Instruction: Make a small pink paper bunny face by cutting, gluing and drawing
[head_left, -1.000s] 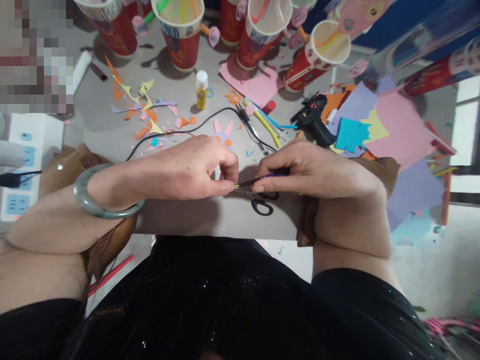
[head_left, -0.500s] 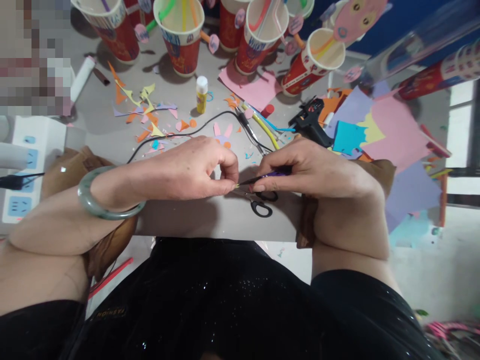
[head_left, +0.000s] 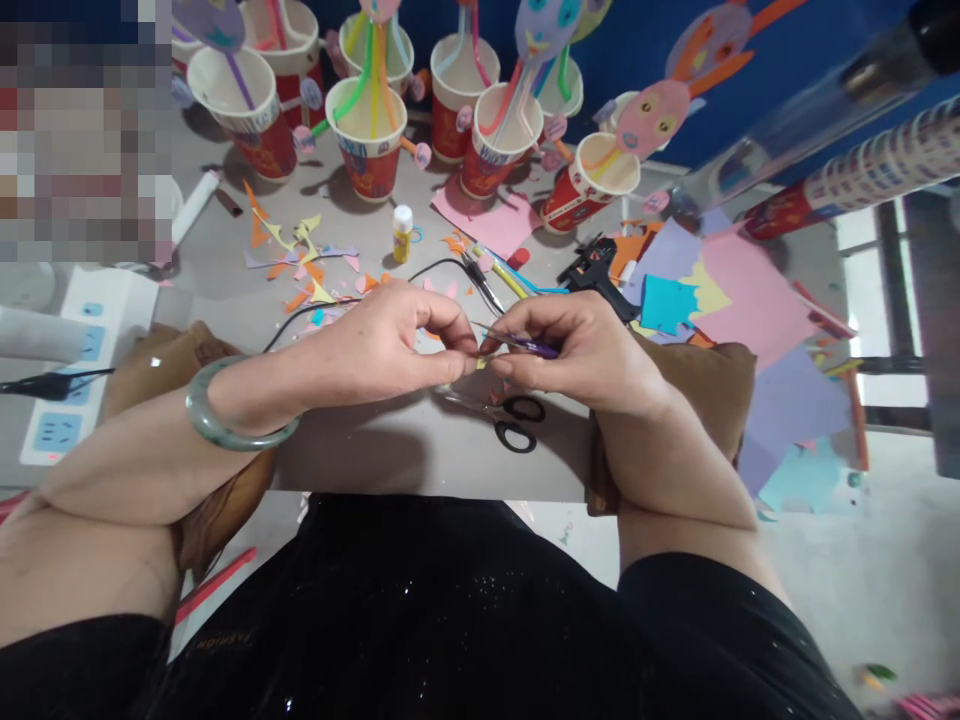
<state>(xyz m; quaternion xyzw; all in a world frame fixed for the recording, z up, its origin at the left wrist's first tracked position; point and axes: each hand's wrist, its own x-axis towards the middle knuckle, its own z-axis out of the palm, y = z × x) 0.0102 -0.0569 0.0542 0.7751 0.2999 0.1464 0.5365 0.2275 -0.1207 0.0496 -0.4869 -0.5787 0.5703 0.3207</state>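
Observation:
My left hand (head_left: 409, 340) is closed in a pinch, thumb against forefinger. At those fingertips a tiny yellow scrap (head_left: 482, 362) shows, partly hidden and also close to my right fingertips. My right hand (head_left: 577, 350) is closed around a slim pointed tool (head_left: 536, 346) with a purple handle and thin metal end; its exact kind is unclear. The metal end points left, above the yellow scrap. Below both hands, black-handled scissors (head_left: 516, 436) lie on the grey table (head_left: 360, 445), blades toward the left.
Red paper cups (head_left: 367, 165) with straws and paper faces line the back. A glue stick (head_left: 403, 235), paper scraps (head_left: 300, 265) and a black glue gun (head_left: 600, 275) lie nearer. Coloured sheets (head_left: 772, 300) are at right, a power strip (head_left: 71, 370) at left.
The view has tilted up, showing more of the cups. The purple-handled tool's tip has lifted from my left fingertips, and the yellow scrap shows more clearly between my hands.

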